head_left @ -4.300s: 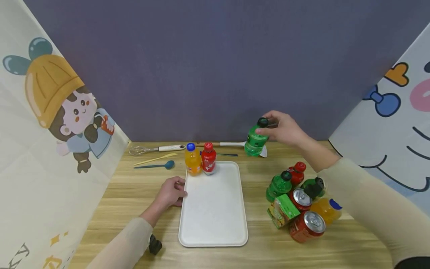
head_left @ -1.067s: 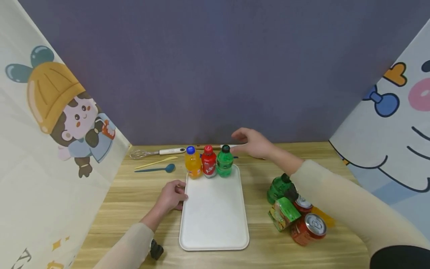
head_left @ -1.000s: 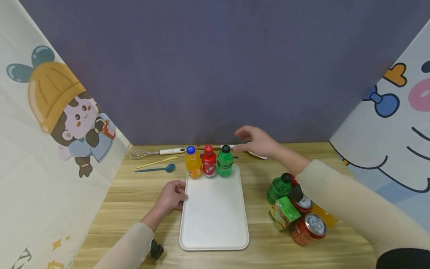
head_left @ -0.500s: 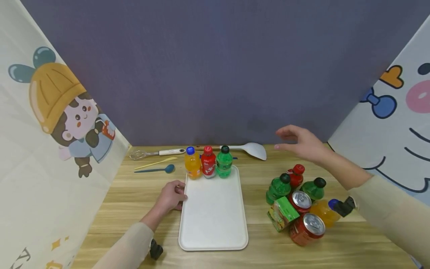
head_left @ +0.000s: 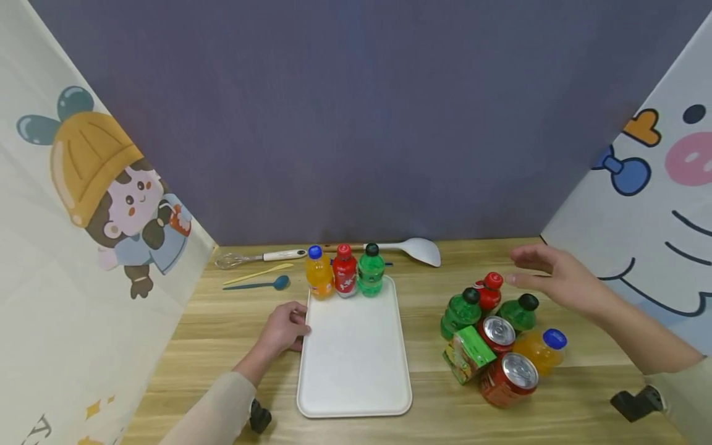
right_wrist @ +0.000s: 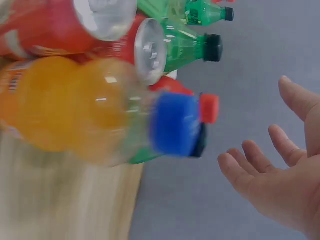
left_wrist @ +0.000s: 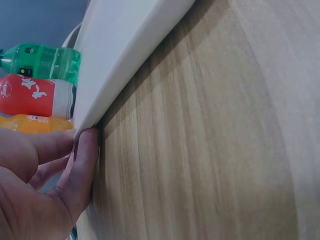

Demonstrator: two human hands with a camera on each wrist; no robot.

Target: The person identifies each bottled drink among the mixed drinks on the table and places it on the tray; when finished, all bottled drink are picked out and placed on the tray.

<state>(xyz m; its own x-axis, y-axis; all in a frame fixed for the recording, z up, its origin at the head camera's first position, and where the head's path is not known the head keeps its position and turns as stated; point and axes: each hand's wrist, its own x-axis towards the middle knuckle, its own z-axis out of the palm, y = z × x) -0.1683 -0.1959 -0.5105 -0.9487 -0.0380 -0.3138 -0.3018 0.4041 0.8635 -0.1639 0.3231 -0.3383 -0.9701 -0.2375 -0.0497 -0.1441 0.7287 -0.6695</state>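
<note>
My left hand [head_left: 285,327] pinches the left edge of a white tray [head_left: 356,364] between thumb and fingers; the left wrist view shows the thumb [left_wrist: 86,162] against the tray's side. Along the tray's far end stand an orange soda bottle [head_left: 319,275], a red bottle [head_left: 345,273] and a green bottle [head_left: 371,272], side by side. My right hand [head_left: 562,281], fingers apart and holding nothing, hovers right of a drinks cluster. Nearest to it are a green bottle with a black cap [head_left: 518,314], a red bottle [head_left: 488,293] and an orange soda bottle [head_left: 539,351].
The cluster also has two red cans [head_left: 508,380], another green bottle [head_left: 460,314] and a green carton [head_left: 469,353]. Behind the tray lie a whisk [head_left: 260,256], a white spatula [head_left: 419,250], a yellow utensil [head_left: 258,273] and a blue spoon [head_left: 267,283]. A dark wall [head_left: 356,123] closes the back.
My right hand set the green bottle beside the red one on the tray's far end, let go, and moved right past the drinks cluster. My left hand stays at the tray's edge.
</note>
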